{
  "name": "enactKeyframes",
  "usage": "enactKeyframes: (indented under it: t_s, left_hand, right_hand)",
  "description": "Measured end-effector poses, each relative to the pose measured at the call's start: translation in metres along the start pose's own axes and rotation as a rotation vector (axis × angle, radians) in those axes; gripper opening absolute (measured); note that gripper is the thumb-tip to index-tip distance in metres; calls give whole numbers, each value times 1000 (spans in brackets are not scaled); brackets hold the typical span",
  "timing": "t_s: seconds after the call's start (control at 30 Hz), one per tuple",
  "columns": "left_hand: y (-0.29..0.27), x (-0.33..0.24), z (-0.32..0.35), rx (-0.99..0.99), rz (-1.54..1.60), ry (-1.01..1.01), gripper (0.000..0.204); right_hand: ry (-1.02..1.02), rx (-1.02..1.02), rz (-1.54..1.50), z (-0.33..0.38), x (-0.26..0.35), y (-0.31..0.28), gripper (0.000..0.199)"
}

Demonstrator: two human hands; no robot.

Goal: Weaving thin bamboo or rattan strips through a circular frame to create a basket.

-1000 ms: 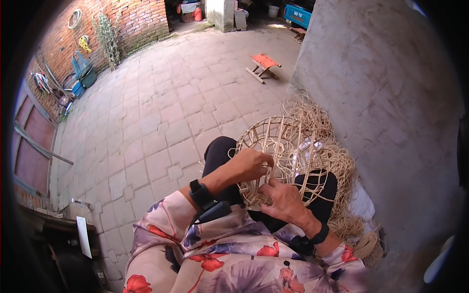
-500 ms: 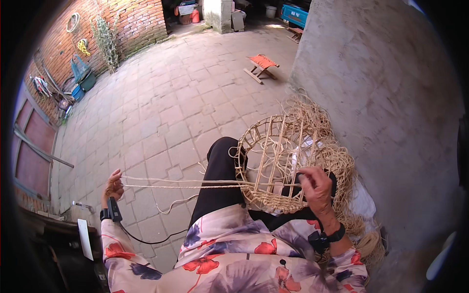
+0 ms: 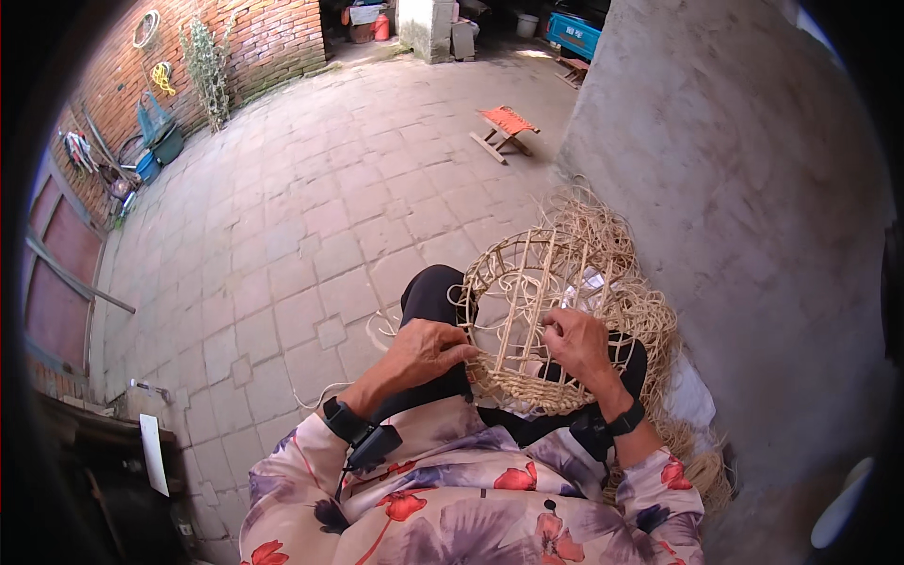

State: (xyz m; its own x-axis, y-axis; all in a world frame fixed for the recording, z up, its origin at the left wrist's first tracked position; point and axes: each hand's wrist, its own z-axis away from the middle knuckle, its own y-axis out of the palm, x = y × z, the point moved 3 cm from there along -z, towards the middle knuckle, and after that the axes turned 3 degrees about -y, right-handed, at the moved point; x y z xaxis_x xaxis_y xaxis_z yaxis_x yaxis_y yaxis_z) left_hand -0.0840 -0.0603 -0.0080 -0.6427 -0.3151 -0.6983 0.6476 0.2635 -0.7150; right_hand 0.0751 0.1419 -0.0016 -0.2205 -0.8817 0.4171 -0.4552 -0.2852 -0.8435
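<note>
A round openwork basket frame (image 3: 520, 390) of pale tan rods and cord lies tilted across my lap. Its near side is closely woven, while the far side is open ribs and crossbars. My left hand (image 3: 428, 353) is at the left rim with fingers closed and thumb reaching toward it; what it grips is hidden. Above the right part of the frame, my right hand (image 3: 576, 347) is closed in a pinch, and what lies between its fingertips is too small to tell. Loose tan cord (image 3: 650, 315) is heaped beyond and right of the frame.
A grey plastered wall (image 3: 734, 217) rises close on my right. On the paved floor ahead stands a folding stool with an orange seat (image 3: 508, 121). White sheeting (image 3: 690, 391) lies under the cord heap. A loose cord end (image 3: 320, 395) trails on the paving by my left knee.
My left hand has come in from far left to the basket's left rim, and the strands stretched out to it no longer show taut. My right hand has shifted slightly left and up.
</note>
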Motion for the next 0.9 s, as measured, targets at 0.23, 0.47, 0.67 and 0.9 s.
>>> enactKeyframes:
  t_s: [0.23,0.47,0.67,0.9]
  left_hand:
    - [-60,159,51,-495,24,-504,37]
    - [-92,125,79,-807,-434,-213,31]
    - [-12,-14,9,-442,52,428,25]
    - [18,-18,-12,-122,-77,522,13]
  right_hand:
    - [141,57,-28,2,-8,-3,20]
    - [166,134,75,-3,-11,-5,23]
    - [162,152,53,-6,-10,2,23]
    - [153,144,31,-6,-6,-3,23]
